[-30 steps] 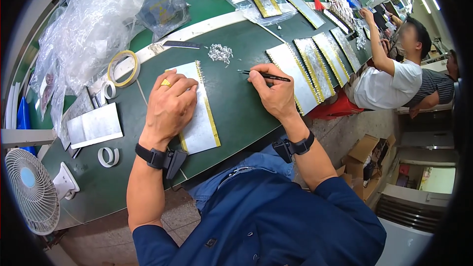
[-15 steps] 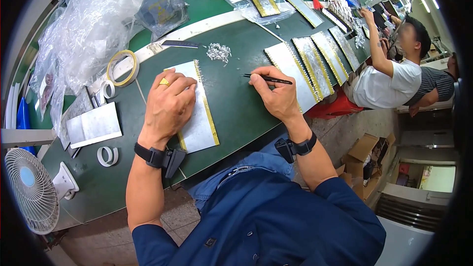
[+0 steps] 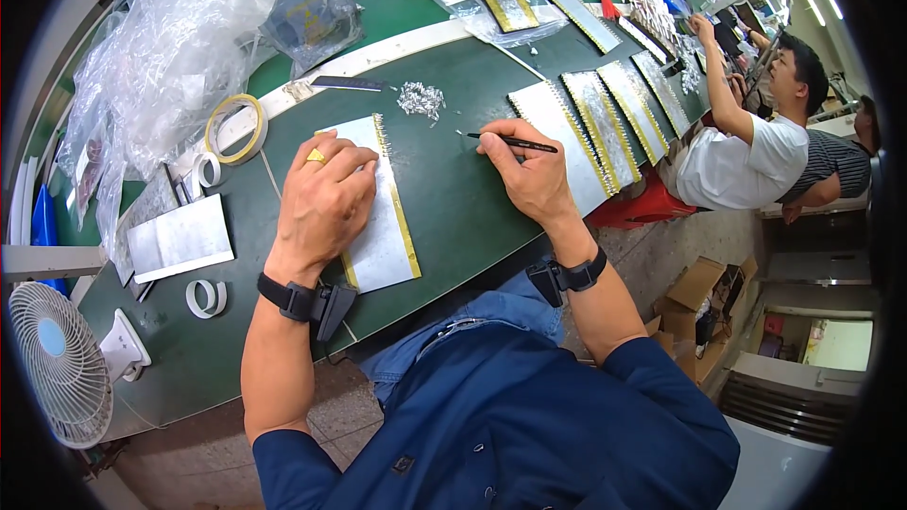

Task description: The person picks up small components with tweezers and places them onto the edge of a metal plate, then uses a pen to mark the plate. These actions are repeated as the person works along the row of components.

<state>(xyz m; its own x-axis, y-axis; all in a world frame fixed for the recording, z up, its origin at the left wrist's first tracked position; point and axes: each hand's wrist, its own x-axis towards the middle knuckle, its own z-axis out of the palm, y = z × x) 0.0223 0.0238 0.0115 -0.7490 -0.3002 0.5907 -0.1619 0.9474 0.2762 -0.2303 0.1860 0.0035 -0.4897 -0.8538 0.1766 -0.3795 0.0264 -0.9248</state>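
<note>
Since a second ago the right hand (image 3: pixel 532 173) is sitting a little further right along the green table (image 3: pixel 453 217), its tweezers (image 3: pixel 510 142) now lying nearly level with the tip pointing left, while the left hand (image 3: pixel 321 203) is staying where it was. Right fingers are pinching shut on the black tweezers near the frame's centre, just left of a row of silver sheets (image 3: pixel 605 118) with gold edges. Left hand is lying flat, fingers spread, pressing down on a silver sheet (image 3: pixel 383 227) with a gold strip along its right edge, left of centre; it is gripping nothing. Above, between the hands, a small heap of silver bits (image 3: pixel 420 99) is resting. Towards the upper left a tape roll (image 3: pixel 236 127) is lying beside clear plastic bags (image 3: pixel 179 47). At lower left a white fan (image 3: pixel 57 368) is standing. At upper right another person (image 3: pixel 746 146) in a white shirt is working at the same table.
</note>
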